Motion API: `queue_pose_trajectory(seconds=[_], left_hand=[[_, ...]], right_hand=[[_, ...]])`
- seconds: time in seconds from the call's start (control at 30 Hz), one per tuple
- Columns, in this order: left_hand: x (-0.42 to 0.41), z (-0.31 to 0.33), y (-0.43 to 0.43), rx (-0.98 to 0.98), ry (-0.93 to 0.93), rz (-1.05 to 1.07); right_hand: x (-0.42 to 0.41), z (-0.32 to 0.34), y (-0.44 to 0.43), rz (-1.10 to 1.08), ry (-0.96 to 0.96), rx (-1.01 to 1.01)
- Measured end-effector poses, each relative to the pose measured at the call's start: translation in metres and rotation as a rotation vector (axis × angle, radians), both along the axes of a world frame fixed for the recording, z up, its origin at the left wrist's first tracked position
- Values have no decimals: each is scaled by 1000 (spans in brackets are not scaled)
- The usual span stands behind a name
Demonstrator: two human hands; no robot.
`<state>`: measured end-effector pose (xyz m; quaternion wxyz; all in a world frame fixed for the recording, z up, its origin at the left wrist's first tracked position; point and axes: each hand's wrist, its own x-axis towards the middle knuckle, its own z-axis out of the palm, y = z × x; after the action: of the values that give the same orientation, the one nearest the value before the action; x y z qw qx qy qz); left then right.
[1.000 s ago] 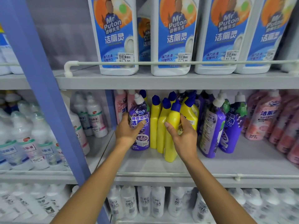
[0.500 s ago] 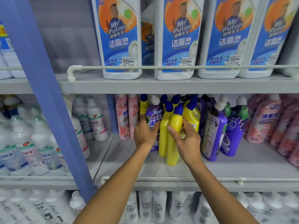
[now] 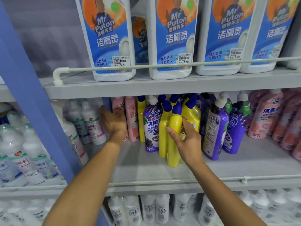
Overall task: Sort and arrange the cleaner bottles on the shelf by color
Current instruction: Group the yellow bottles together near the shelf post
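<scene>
On the middle shelf (image 3: 146, 170), my right hand (image 3: 187, 139) grips the front yellow bottle (image 3: 173, 144) with a blue cap, thumb on its left side and fingers round its right. More yellow bottles (image 3: 162, 136) stand close behind it. A purple bottle (image 3: 151, 128) stands upright between these and a single yellow bottle (image 3: 140, 121). My left hand (image 3: 114, 123) is held in front of two pink bottles (image 3: 132, 121) at the shelf's left end, fingers relaxed and holding nothing. More purple bottles (image 3: 213, 132) stand to the right, then a group of pink bottles (image 3: 263, 118).
Big white bottles with blue labels (image 3: 112, 38) fill the upper shelf behind a white rail (image 3: 146, 66). A blue upright post (image 3: 24, 98) divides off the left bay of white bottles (image 3: 91, 126). White bottles (image 3: 148, 209) also line the bottom shelf.
My left hand has let go of the purple bottle and moved left to the pink bottles. The purple bottle now stands among the yellow ones. My right hand stays on the yellow bottle.
</scene>
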<state>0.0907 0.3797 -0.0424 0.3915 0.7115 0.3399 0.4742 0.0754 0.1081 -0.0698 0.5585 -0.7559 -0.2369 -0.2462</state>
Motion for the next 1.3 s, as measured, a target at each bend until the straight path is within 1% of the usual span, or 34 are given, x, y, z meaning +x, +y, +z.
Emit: queue_pose_trajectory(seconds=[0.07, 0.13, 0.27, 0.33, 0.5, 0.6, 0.73, 0.83, 0.93, 1.07, 1.2, 1.3], left_hand=[[9, 3, 15, -62, 113, -119], [17, 4, 23, -106, 147, -208], [23, -4, 35, -185, 165, -282], [21, -7, 37, -180, 187, -284], [-12, -2, 16, -139, 121, -319], [-44, -2, -5, -149, 62, -359], [-87, -11, -26, -156, 77, -298], [-106, -22, -37, -109, 56, -296], [-110, -24, -43, -174, 55, -319], [-114, -25, -35, -207, 17, -274], [-127, -27, -23, -216, -25, -188], [-137, -22, -22, -174, 21, -137]], right_hand=[[0, -1, 0, 15, 4, 7], [0, -1, 0, 37, 5, 8], [1, -1, 0, 39, 6, 2], [2, -1, 0, 37, 13, 0], [3, -2, 0, 21, 27, -14], [0, -2, 0, 19, 37, 18], [1, -7, 1, 29, 67, 16], [4, -11, 2, 17, 98, 4], [4, -11, 2, 11, 103, -29], [-2, -3, -1, -29, 108, -65], [-27, 19, 1, -96, 38, 31], [-55, 40, 10, -18, -46, 106]])
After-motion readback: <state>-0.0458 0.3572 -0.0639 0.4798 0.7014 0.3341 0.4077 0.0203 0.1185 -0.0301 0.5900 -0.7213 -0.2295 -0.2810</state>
